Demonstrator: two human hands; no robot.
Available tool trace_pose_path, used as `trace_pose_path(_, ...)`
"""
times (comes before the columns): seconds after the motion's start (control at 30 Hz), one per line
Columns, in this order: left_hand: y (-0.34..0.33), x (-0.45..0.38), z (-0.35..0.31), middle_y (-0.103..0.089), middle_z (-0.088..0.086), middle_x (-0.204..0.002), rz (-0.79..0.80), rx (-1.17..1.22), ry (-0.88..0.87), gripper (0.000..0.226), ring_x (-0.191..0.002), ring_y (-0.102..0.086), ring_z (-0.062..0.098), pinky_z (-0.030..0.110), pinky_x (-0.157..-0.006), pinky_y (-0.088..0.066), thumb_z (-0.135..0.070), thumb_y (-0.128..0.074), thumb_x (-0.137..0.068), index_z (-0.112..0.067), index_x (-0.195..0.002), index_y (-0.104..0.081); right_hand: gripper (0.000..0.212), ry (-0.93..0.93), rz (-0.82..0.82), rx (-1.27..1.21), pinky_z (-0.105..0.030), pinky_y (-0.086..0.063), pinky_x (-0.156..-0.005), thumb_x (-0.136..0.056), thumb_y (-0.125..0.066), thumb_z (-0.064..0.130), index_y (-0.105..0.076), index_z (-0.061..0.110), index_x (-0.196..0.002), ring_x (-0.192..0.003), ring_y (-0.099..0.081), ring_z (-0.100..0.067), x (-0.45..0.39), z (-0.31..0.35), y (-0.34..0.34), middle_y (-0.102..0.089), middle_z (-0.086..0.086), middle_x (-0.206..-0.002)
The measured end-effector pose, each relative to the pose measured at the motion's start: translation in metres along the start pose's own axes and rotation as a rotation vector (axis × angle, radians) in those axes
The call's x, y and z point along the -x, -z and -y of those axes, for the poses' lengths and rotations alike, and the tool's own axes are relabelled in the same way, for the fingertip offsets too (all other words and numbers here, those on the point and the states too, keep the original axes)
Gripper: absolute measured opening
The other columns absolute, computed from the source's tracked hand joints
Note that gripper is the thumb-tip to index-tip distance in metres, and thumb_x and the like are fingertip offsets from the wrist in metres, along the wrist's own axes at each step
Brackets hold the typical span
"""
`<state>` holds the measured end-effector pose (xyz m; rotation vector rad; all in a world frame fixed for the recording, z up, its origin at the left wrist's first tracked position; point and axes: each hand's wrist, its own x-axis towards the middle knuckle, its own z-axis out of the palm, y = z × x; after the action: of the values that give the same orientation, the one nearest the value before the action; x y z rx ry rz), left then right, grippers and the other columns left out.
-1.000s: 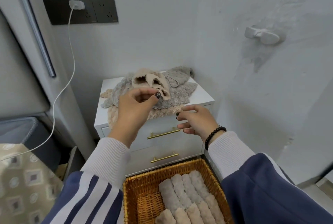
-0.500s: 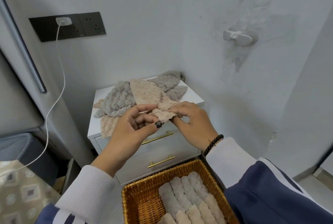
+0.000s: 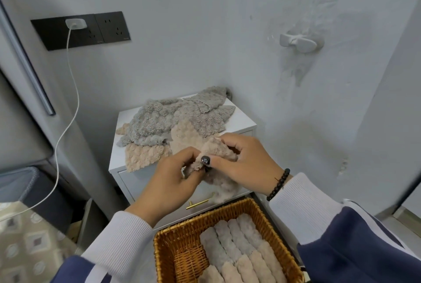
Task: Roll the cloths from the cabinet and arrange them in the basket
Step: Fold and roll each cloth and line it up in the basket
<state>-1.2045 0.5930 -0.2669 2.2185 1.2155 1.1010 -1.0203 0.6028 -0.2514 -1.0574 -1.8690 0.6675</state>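
Both hands meet in front of the small white two-drawer cabinet [image 3: 141, 182], closed on one fluffy beige bobble-textured cloth [image 3: 218, 168]: the left hand [image 3: 168, 182] pinches a gathered end between thumb and fingers, and the right hand [image 3: 246, 164] wraps over the bunched part from the other side, while a loose tail of the cloth hangs below them, in front of the upper drawer. On the cabinet's top, behind the hands, lies a heap of unrolled grey and beige fleecy cloths [image 3: 173, 123], overlapping and partly draped over the front edge. Below, the brown woven wicker basket [image 3: 168, 246] holds rows of finished grey and beige cloth rolls [image 3: 237, 250] packed side by side along its right part, with bare wicker showing at its left. The cloth looks very light, soft and limp, with a plush pile that should grip itself and not slide, so it probably will not hold a shape unless it is kept under tension. A hold at one short edge, with fingertips spread along it, seems best for winding it tightly; the dangling tail may twist or bunch if it is not smoothed flat first.
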Motion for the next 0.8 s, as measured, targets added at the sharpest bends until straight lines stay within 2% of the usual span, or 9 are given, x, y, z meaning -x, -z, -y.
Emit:
trace_pose_path(0.07,-0.003,-0.001,0.000,-0.065,-0.009,-0.077,0.011,0.001,0.000,0.006,-0.072,-0.060,0.012,0.033,-0.066,-0.048,-0.021,-0.064,-0.083,-0.026,-0.087,-0.064,0.008,-0.022,-0.057,-0.031,-0.034,-0.052,-0.075,-0.085,-0.068,0.016,-0.072,0.010,-0.089,-0.081,-0.063,-0.018,-0.001,0.000,0.000,-0.070,-0.004,-0.084)
trace_pose_path(0.2,-0.002,-0.003,0.004,-0.069,-0.012,-0.082,0.026,0.042,0.044,0.012,-0.074,-0.063,0.004,0.022,-0.065,-0.049,-0.031,-0.070,-0.083,-0.030,-0.094,-0.068,0.008,-0.067,-0.133,-0.124,-0.026,-0.043,-0.060,-0.088,-0.063,0.008,-0.071,0.008,-0.086,-0.063,-0.055,-0.021,-0.006,-0.004,0.008,-0.067,-0.016,-0.080)
trace_pose_path(0.3,0.001,-0.005,0.006,-0.071,-0.005,-0.084,0.084,0.079,0.080,0.029,-0.079,-0.066,0.014,0.035,-0.071,-0.054,-0.045,-0.073,-0.077,-0.021,-0.092,-0.070,0.008,-0.099,-0.157,-0.248,-0.032,-0.044,-0.066,-0.090,-0.064,0.012,-0.070,0.010,-0.087,-0.072,-0.055,-0.042,-0.008,-0.005,0.012,-0.064,-0.027,-0.091)
trace_pose_path(0.37,0.002,-0.005,0.008,-0.066,-0.009,-0.075,0.121,0.089,0.098,0.028,-0.068,-0.061,0.010,0.030,-0.061,-0.049,-0.047,-0.075,-0.075,-0.021,-0.083,-0.068,0.008,-0.126,-0.217,-0.300,-0.032,-0.048,-0.072,-0.090,-0.064,0.017,-0.071,0.017,-0.087,-0.075,-0.060,-0.031,-0.009,-0.005,0.014,-0.067,-0.022,-0.094)
trace_pose_path(0.43,0.002,-0.003,0.009,-0.070,-0.012,-0.079,0.205,0.119,0.141,0.019,-0.072,-0.064,0.006,0.029,-0.065,-0.051,-0.038,-0.078,-0.078,-0.024,-0.087,-0.070,0.012,-0.162,-0.274,-0.352,-0.031,-0.050,-0.075,-0.091,-0.063,0.019,-0.071,0.022,-0.084,-0.078,-0.060,-0.020,-0.010,-0.008,0.017,-0.070,-0.012,-0.087)
trace_pose_path(0.5,0.004,0.000,0.013,-0.074,-0.007,-0.091,0.295,0.099,0.195,0.025,-0.083,-0.070,0.011,0.039,-0.076,-0.057,-0.038,-0.078,-0.078,-0.023,-0.097,-0.071,0.011,-0.198,-0.312,-0.355,-0.035,-0.049,-0.071,-0.092,-0.062,0.022,-0.070,0.019,-0.085,-0.074,-0.056,-0.023,-0.012,-0.014,0.021,-0.065,-0.011,-0.081)
trace_pose_path(0.57,0.006,0.002,0.019,-0.074,-0.003,-0.091,0.338,0.044,0.236,0.034,-0.084,-0.070,0.016,0.046,-0.078,-0.056,-0.047,-0.077,-0.075,-0.021,-0.096,-0.070,0.014,-0.219,-0.355,-0.269,-0.033,-0.043,-0.066,-0.093,-0.061,0.023,-0.068,0.013,-0.086,-0.070,-0.050,-0.022,-0.013,-0.020,0.026,-0.063,-0.018,-0.078)
trace_pose_path(0.7,0.014,0.007,0.034,-0.069,0.007,-0.085,0.330,-0.061,0.281,0.054,-0.077,-0.064,0.025,0.047,-0.073,-0.051,-0.064,-0.069,-0.067,-0.016,-0.092,-0.066,0.016,-0.274,-0.384,-0.089,-0.029,-0.039,-0.061,-0.093,-0.058,0.019,-0.067,0.009,-0.084,-0.066,-0.049,-0.020,-0.014,-0.031,0.031,-0.064,-0.023,-0.084)
trace_pose_path(0.8,0.021,0.009,0.040,-0.068,0.011,-0.086,0.254,-0.067,0.316,0.038,-0.078,-0.062,0.028,0.044,-0.073,-0.051,-0.045,-0.076,-0.074,-0.012,-0.092,-0.066,0.021,-0.306,-0.391,0.018,-0.025,-0.032,-0.052,-0.093,-0.057,0.017,-0.062,0.000,-0.082,-0.060,-0.042,-0.016,-0.014,-0.037,0.032,-0.051,-0.014,-0.065)
